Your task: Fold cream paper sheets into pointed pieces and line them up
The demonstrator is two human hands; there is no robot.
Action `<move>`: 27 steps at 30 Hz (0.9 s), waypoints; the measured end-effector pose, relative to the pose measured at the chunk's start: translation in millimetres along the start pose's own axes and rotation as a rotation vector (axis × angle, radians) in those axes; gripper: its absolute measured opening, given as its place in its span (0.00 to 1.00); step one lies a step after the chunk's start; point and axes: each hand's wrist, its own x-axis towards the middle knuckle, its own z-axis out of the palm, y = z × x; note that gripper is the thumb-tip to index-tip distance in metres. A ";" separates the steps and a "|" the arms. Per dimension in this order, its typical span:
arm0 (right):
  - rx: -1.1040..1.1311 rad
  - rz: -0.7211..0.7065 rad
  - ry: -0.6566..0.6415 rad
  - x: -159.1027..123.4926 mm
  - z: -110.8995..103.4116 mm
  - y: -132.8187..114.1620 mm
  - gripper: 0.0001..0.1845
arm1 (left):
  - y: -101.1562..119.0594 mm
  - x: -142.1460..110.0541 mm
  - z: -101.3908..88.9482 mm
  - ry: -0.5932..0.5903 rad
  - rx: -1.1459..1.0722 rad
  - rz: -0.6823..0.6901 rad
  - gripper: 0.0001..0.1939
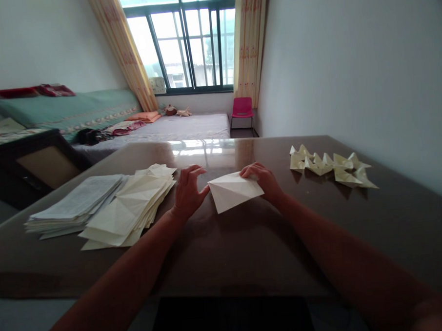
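A folded sheet of cream paper (232, 190) lies on the dark glossy table (246, 247) in front of me. My left hand (188, 191) touches its left corner with the thumb, the fingers curled and raised above it. My right hand (262, 179) presses down on the sheet's right edge with bent fingers.
A fanned stack of creased cream sheets (129, 211) lies left of my hands, beside a pile of printed pages (76, 201). Several finished folded paper shapes (329, 166) sit in a row at the right. Beyond the table are a bed (175, 128) and a pink chair (242, 108).
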 end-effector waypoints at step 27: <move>-0.165 0.467 -0.191 -11.4 36.6 8.7 0.33 | 10.7 -18.2 15.9 -0.590 -0.310 -0.493 0.35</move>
